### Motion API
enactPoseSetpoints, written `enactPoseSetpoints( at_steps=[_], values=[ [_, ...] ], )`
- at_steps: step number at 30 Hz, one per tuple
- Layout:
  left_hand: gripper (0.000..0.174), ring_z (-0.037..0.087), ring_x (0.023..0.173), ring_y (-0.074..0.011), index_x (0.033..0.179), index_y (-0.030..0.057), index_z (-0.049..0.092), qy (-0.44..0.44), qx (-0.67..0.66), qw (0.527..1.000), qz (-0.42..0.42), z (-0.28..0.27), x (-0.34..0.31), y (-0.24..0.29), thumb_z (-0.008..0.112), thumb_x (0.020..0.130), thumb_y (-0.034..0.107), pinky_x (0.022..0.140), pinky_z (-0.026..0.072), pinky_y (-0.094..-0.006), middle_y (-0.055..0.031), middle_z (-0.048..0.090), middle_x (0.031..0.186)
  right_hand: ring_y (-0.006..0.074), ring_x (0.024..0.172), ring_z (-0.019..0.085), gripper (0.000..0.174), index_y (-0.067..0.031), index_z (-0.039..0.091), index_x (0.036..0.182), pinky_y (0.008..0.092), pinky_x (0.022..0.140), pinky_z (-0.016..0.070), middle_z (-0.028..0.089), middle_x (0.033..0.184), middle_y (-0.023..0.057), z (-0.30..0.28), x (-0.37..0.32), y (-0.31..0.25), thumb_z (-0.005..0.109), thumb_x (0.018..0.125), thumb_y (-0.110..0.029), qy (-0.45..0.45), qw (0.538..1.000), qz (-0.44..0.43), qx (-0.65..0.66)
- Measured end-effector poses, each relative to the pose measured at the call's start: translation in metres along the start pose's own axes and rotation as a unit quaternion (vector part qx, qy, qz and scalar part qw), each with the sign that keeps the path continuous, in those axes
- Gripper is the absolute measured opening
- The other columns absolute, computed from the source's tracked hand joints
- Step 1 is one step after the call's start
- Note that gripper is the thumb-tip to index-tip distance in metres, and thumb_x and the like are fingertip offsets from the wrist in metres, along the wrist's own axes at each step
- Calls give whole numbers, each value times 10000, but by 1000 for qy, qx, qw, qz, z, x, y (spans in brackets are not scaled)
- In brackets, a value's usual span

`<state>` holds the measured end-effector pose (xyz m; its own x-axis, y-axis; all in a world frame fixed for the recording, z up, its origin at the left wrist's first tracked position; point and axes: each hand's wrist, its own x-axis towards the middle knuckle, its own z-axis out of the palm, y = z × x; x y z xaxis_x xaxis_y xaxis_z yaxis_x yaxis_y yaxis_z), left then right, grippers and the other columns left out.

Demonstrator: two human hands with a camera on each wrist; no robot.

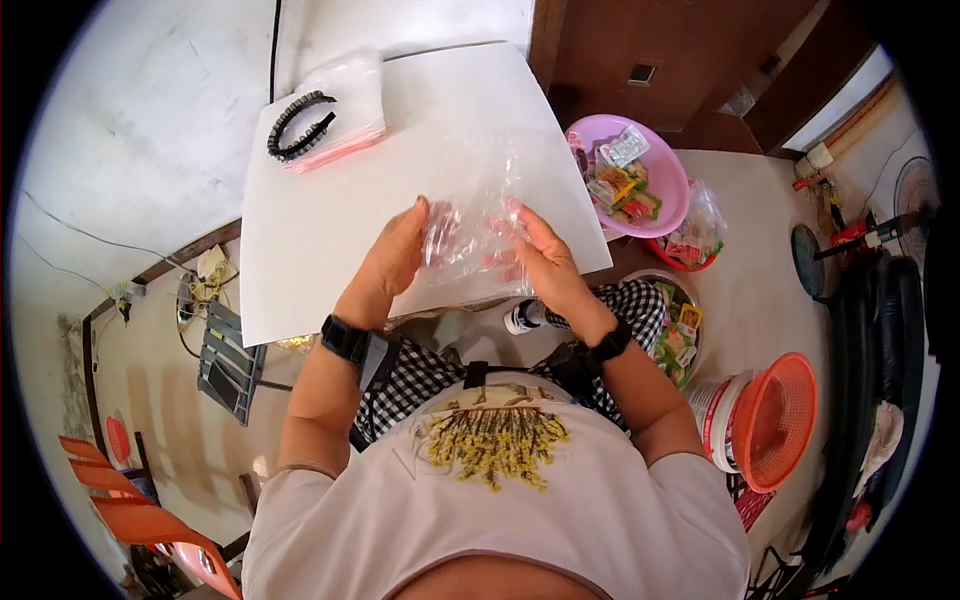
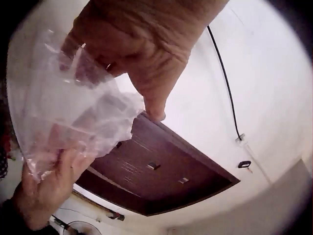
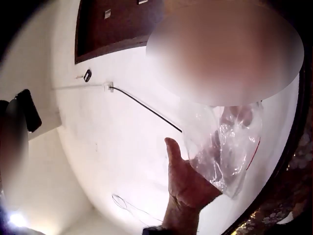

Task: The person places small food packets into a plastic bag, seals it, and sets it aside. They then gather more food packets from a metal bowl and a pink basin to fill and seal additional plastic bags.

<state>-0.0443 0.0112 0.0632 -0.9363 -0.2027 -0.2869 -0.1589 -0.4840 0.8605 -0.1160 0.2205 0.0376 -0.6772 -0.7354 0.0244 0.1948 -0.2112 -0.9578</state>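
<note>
A clear, crinkled plastic bag (image 1: 465,240) spans the gap between the two hands, over the front part of the white tabletop. The left hand (image 1: 393,255) has its thumb raised away from the plastic, while its fingers reach to the bag's left side. In the left wrist view, these fingers show through the film. The right hand (image 1: 550,262) holds the other side of the bag, its fingers visible through the plastic and its thumb at the edge. The right wrist view shows the bag (image 3: 227,152) hanging beside the left hand (image 3: 188,183), with a blur over the upper part.
A white tabletop (image 1: 310,240) carries a stack of clear bags (image 1: 350,95) with pink edges and a black beaded headband (image 1: 285,130) at the back left. Right of it stand a pink basin (image 1: 672,180) of packets and an orange basket (image 1: 800,400). A grey slatted chair (image 1: 228,350) is at left.
</note>
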Motion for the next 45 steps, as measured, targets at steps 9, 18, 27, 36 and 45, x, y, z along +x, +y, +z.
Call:
enactPoseSetpoints(
  at_steps=[9, 18, 27, 36, 45],
  values=[
    [168, 445, 463, -85, 837, 129, 527, 132, 21, 979, 155, -17, 30, 14, 523, 957, 247, 390, 359, -231, 16, 494, 645, 187, 922, 642, 422, -78, 330, 1407, 276, 721, 501, 565, 1247, 148, -3, -5, -3, 367, 988, -115, -4, 999, 29, 18],
    [516, 484, 1155, -353, 1317, 25, 438, 106, 609, 578, 532, 11, 40, 23, 629, 860, 167, 956, 387, -421, -189, 496, 1284, 164, 792, 622, 490, -69, 279, 1395, 275, 689, 505, 589, 1146, 174, -5, 30, 38, 473, 948, -129, 133, 991, 29, -4],
    [667, 143, 1426, -308, 1479, 147, 246, -95, 831, 487, 251, 31, 76, -56, 488, 892, 354, 1093, 101, -593, -148, 175, 1538, 190, 908, 618, 299, -14, 581, 1093, 313, 800, 499, 640, 983, 123, -173, -42, -26, 637, 837, -158, 278, 903, -180, -274],
    [702, 152, 1421, -339, 1465, 65, 256, -103, 840, 471, 247, 39, 76, -57, 451, 851, 344, 1122, 59, -512, -201, 189, 1523, 261, 906, 653, 368, -16, 611, 1105, 355, 770, 500, 662, 957, 192, -379, -252, 154, 615, 824, -253, 510, 729, 314, -332],
    [703, 184, 1399, -372, 1440, -25, 249, -143, 829, 471, 265, 39, 76, -51, 296, 958, 484, 1124, 134, -468, -236, 209, 1501, 343, 1242, 408, 519, -102, 469, 1244, 424, 882, 483, 411, 1317, 137, -357, -274, 266, 614, 755, -9, 344, 592, 343, -643]
  ],
)
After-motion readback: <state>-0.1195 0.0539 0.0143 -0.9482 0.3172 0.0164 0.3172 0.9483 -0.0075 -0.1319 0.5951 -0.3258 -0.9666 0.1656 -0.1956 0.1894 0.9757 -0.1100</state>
